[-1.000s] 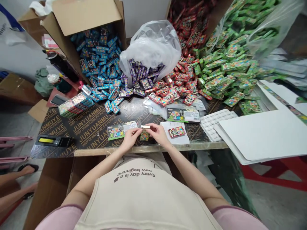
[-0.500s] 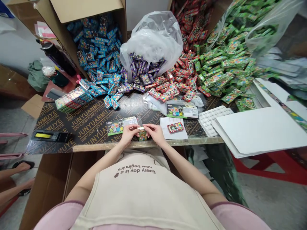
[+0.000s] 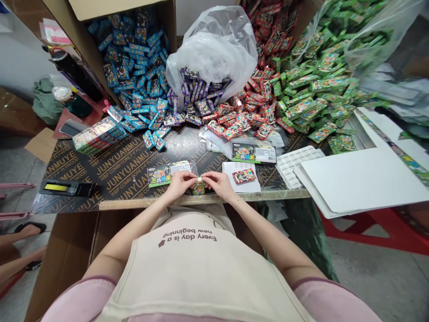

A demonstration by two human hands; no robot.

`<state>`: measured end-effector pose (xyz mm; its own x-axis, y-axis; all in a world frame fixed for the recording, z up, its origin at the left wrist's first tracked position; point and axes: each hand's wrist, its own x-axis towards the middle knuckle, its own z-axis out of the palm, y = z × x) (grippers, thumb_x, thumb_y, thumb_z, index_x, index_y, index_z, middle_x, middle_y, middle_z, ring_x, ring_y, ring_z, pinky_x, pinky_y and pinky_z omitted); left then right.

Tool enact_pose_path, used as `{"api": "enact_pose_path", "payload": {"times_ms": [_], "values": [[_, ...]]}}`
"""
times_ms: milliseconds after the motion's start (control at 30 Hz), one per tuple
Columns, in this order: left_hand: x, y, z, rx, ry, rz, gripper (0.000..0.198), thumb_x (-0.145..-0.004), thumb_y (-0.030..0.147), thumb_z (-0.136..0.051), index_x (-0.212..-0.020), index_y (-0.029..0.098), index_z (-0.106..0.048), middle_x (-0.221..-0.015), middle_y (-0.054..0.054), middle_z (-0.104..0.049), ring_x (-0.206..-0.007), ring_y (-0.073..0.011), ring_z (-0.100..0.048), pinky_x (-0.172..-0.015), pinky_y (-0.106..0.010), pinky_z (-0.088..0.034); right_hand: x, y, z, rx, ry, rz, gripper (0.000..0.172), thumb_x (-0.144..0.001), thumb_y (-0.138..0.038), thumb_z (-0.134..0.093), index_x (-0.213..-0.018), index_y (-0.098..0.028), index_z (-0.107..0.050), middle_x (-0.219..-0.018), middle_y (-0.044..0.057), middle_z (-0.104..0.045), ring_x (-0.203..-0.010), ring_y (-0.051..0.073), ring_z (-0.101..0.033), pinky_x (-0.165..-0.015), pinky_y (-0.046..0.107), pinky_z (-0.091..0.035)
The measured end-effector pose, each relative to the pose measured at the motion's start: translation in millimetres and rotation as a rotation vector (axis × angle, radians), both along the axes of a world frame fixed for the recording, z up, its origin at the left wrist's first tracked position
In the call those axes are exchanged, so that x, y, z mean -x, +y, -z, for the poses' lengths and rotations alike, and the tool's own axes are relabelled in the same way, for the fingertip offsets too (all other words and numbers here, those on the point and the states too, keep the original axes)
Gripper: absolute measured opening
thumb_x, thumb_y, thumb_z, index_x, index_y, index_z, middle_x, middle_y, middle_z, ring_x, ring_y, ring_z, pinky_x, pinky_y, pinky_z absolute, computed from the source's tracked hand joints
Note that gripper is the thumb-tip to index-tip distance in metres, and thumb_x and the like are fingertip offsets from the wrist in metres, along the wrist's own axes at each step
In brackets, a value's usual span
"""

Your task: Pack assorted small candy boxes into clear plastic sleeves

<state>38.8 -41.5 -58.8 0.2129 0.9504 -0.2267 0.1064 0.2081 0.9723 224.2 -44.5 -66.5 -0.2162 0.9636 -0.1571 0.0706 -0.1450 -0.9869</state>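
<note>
Currently, both hands work at the near edge of the tabletop (image 3: 114, 179), just behind its wooden edge strip (image 3: 134, 204). Left hand (image 3: 180, 184) and right hand (image 3: 219, 184) pinch the top of a small box (image 3: 199, 188), which is between them. Toward the near left corner, printed surface offers room as far as a black case (image 3: 67, 188). Room on the right is tighter: a red packet (image 3: 244, 175) on white paper (image 3: 256, 185) lies just beside the right hand, and white boards (image 3: 365, 185) overhang the right edge. Heaped packets (image 3: 234, 123) limit reach toward the far edge. Compared with half a second earlier, the white flap atop the box no longer shows plainly between the fingertips; whether it is folded or covered cannot be determined.
</note>
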Motion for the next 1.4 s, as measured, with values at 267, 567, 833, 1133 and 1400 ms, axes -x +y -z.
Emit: {"api": "enact_pose_path", "payload": {"times_ms": [267,567,833,1133,1400], "values": [[1.1,2.8,2.3,0.126,-0.085,-0.038,0.025,-0.062,0.034,-0.078,-0.074,0.013,-0.072,-0.057,-0.001,-0.065,-0.048,-0.0125,-0.059,-0.053,-0.026,-0.052,6.2,2.1,14.4,0.525,0.482,0.110,0.024,-0.051,-0.022,-0.079,-0.073,-0.017,-0.070,-0.057,-0.004,-0.059,-0.045,0.005,-0.044,-0.043,0.018,-0.035],[0.8,2.4,4.8,-0.012,0.062,0.000,0.022,-0.069,0.034,-0.072,-0.075,0.012,-0.073,-0.057,-0.002,-0.065,-0.049,-0.0119,-0.058,-0.051,-0.023,-0.045,7.9,0.8,9.1,0.214,0.276,0.110,0.020,-0.064,-0.034,-0.076,-0.074,-0.018,-0.071,-0.057,-0.002,-0.062,-0.044,0.009,-0.050,-0.045,0.024,-0.044],[3.8,3.8,3.6,-0.217,0.264,0.129,0.018,-0.080,0.028,-0.062,-0.076,0.014,-0.072,-0.063,-0.005,-0.068,-0.055,-0.0143,-0.061,-0.057,-0.026,-0.050,-1.6,8.6,9.0,-0.055,-0.018,-0.054,0.026,-0.076,-0.046,-0.069,-0.075,-0.020,-0.071,-0.057,0.001,-0.064,-0.047,0.014,-0.055,-0.050,0.029,-0.049],[13.7,-7.8,-1.3,-0.756,0.868,0.489,0.072,-0.072,0.047,-0.071,-0.131,0.011,-0.051,-0.132,-0.020,-0.055,-0.114,-0.0340,-0.054,-0.095,-0.047,-0.045,-3.8,12.2,26.8,-0.237,-0.092,0.012,0.021,-0.080,-0.040,-0.066,-0.086,-0.021,-0.071,-0.085,0.005,-0.073,-0.079,0.020,-0.065,-0.078,0.037,-0.052],[7.7,9.7,-14.9,-0.559,0.708,0.388,0.072,-0.062,0.041,-0.078,-0.126,0.018,-0.053,-0.122,-0.013,-0.056,-0.115,-0.0299,-0.052,-0.098,-0.043,-0.043,-1.8,28.0,3.3,-0.111,0.022,0.104,0.024,-0.073,-0.043,-0.072,-0.076,-0.019,-0.072,-0.073,0.002,-0.070,-0.067,0.016,-0.061,-0.067,0.030,-0.050]]}}
